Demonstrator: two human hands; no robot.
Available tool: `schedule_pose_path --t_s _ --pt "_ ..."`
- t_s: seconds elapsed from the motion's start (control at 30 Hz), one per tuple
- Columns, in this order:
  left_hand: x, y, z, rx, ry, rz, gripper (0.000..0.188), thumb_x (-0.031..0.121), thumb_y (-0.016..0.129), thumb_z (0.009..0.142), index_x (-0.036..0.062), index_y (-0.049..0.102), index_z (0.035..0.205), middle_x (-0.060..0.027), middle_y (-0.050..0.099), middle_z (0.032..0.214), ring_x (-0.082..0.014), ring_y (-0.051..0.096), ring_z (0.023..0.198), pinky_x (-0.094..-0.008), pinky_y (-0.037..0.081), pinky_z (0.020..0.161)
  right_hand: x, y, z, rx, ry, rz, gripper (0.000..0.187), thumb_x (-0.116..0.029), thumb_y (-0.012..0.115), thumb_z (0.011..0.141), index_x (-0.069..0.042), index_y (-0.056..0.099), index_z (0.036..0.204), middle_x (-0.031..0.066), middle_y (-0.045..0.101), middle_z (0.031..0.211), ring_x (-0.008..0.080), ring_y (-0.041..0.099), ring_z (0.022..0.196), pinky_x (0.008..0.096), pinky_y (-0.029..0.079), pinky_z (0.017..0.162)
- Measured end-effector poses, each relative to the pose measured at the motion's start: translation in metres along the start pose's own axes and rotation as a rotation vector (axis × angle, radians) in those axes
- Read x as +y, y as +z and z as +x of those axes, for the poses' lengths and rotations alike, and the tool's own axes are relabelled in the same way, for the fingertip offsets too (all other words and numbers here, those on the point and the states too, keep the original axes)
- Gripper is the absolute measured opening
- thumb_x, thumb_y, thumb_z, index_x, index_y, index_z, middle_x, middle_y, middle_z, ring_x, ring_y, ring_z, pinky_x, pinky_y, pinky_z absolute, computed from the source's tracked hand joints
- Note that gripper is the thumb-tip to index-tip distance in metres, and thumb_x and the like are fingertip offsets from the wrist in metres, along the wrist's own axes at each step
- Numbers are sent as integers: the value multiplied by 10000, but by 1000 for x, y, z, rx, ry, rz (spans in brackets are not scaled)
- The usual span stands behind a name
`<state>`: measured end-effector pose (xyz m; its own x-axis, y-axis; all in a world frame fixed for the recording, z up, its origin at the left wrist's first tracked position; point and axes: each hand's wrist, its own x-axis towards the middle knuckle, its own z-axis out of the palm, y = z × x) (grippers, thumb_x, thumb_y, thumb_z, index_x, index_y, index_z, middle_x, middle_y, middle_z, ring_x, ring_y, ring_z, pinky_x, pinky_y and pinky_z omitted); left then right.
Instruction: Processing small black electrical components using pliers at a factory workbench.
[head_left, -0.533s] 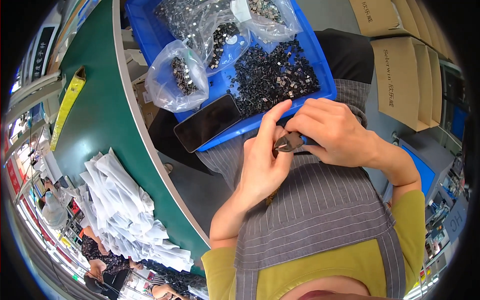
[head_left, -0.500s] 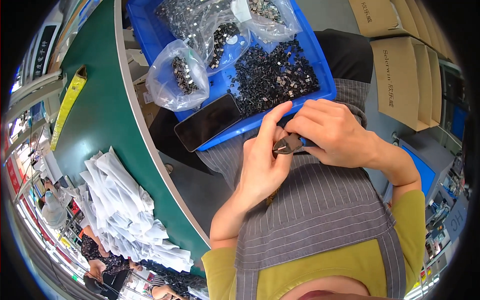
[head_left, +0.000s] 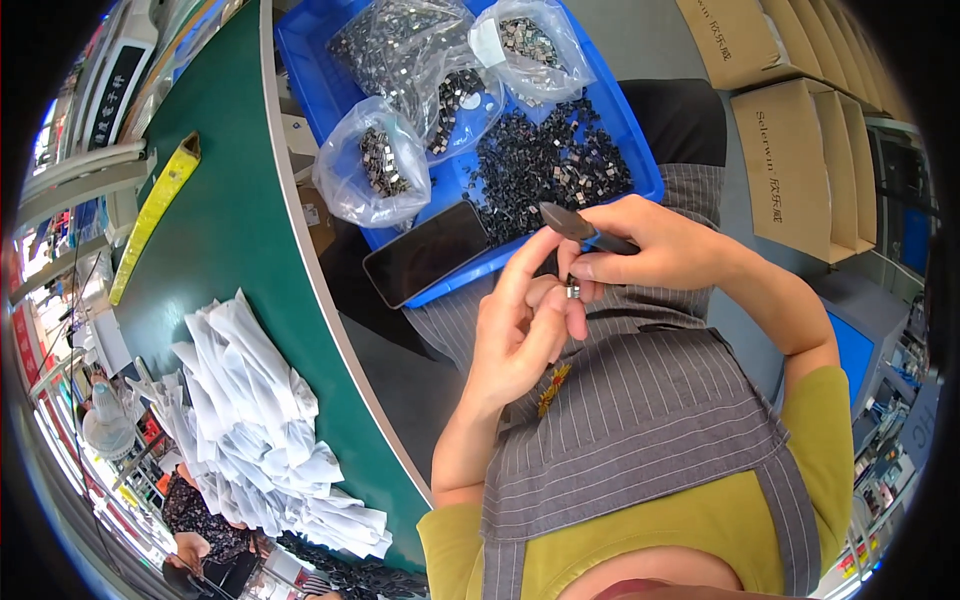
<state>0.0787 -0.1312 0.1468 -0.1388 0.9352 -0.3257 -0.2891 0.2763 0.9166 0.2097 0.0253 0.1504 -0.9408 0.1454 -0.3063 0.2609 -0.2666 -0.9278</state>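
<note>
Left hand and right hand are close together above the striped apron, just in front of the blue bin. The left pinches a small silvery part between thumb and fingertips. The right grasps dark-headed cutters, its thumb below the tool and its other fingers close beside the part; whether they also touch it, I cannot tell.

The likeliest mishap is a drop: the part is tiny, and a loose or tilted pinch could let it slip. It would probably land on the apron or the floor, or, if flicked forward, in the loose pile of small parts inside the bin, where similar black and silvery pieces would make it hard to pick out. The cutters bring a second risk. Their head lies just beside the left forefinger, so a careless turn of the right wrist could nick it. Doing fine work with the hand that carries the tool may also weaken its hold.

The dark phone lies at the bin's near left corner; a knock or a tilt of the bin could send it off. Beyond it, the plastic bag could spill if snagged. White packets on the green bench lie well apart from the hands and seem safest.
</note>
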Motion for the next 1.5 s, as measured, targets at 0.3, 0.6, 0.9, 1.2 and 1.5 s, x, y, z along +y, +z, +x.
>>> schedule_pose_path --t_s 0.3,0.6,0.9,1.2,1.5 --pt "5 1 45 87 173 -123 266 52 340 983 -9 447 1219 -134 632 807 -61 521 524 -167 427 519 10 -27 38 144 64 223 183 -207 649 873 -50 563 907 -27 539 772 32 467 668 206 382 596" --pt "0 -4 67 157 129 -309 232 111 366 993 34 330 1209 -188 641 878 -100 547 515 -173 361 457 21 -33 25 388 -234 -666 275 -11 667 696 -39 552 944 92 561 855 270 552 817 357 410 682" --pt "7 5 69 243 114 -202 273 138 421 972 -11 345 1187 -203 623 751 -105 437 381 -186 356 389 27 -35 21 550 -321 -988 332 11 624 639 -36 586 966 64 527 794 238 516 745 347 392 659" --pt "10 7 65 225 104 -109 254 133 404 982 -1 346 1189 -184 636 755 -92 453 396 -175 335 396 24 -33 17 546 -327 -1049 347 -2 614 635 -27 594 981 62 519 777 233 509 728 347 393 663" --pt "10 9 63 239 109 -37 241 108 431 970 1 363 1175 -175 645 757 -84 476 436 -175 370 440 21 -32 15 530 -307 -1055 339 1 616 626 -33 593 963 58 504 768 230 505 730 347 391 662"
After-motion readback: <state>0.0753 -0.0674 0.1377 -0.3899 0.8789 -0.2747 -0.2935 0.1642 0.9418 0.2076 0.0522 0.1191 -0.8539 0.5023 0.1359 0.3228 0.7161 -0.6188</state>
